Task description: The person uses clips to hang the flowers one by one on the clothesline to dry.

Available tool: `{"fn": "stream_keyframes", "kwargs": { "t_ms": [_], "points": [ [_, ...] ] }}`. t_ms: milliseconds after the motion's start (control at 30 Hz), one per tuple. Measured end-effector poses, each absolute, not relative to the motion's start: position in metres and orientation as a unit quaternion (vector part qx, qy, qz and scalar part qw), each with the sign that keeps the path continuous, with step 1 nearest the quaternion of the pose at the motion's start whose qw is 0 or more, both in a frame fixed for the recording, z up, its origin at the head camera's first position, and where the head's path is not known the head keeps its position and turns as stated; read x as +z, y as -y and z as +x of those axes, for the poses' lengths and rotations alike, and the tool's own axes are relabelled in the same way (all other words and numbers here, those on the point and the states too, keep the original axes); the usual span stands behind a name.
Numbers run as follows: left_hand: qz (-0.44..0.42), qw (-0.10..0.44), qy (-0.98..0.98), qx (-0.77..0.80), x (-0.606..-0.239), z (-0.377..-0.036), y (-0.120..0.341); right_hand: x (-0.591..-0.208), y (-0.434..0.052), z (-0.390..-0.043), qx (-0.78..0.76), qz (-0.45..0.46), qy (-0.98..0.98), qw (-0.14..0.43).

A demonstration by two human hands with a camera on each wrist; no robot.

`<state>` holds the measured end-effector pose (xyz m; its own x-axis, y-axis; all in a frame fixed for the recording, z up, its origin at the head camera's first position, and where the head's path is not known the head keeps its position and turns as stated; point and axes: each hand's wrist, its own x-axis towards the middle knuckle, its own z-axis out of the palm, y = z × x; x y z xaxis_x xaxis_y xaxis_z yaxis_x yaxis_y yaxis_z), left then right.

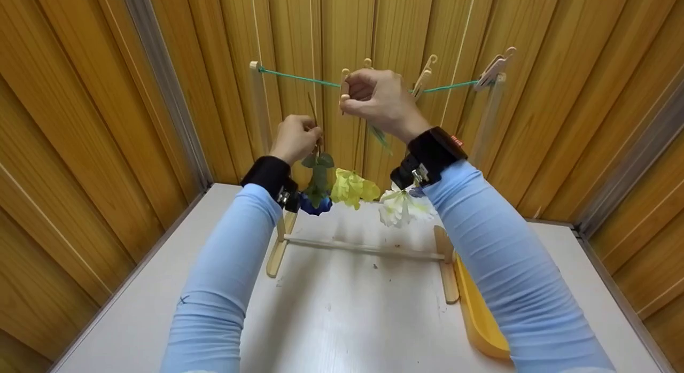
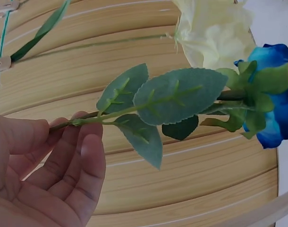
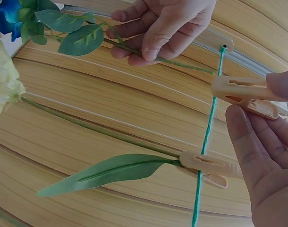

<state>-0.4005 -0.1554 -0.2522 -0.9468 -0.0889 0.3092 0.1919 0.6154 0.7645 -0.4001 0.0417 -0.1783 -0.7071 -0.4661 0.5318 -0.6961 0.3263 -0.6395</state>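
Observation:
My left hand pinches the stem of an upside-down blue artificial rose between thumb and fingers. Its leaves hang below the fingers, and the bare stem end points up toward the line. Over at the green string, my right hand pinches a beige clothespin by its handle end. The pin's nose is at the string, close to the rose stem's tip; whether it grips the stem I cannot tell. Beside it, another clothespin clamps a pale yellow flower to the string, hanging head down.
The string runs between two posts of a wooden rack on a white table. A white flower hangs further right. More clothespins sit on the string's right part. A yellow tray lies partly under my right arm.

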Motion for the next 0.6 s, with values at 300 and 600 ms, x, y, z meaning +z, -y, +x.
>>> {"fn": "stream_keyframes", "kwargs": {
  "t_ms": [300,600],
  "points": [
    [-0.021,0.162,0.888,-0.43,-0.244,-0.408,0.156,-0.162,-0.02,-0.413,0.46,0.341,0.804,0.163],
    [-0.003,0.17,0.894,-0.415,-0.241,-0.42,0.152,-0.157,-0.003,-0.431,0.548,0.3,0.759,0.181]
  ]
}}
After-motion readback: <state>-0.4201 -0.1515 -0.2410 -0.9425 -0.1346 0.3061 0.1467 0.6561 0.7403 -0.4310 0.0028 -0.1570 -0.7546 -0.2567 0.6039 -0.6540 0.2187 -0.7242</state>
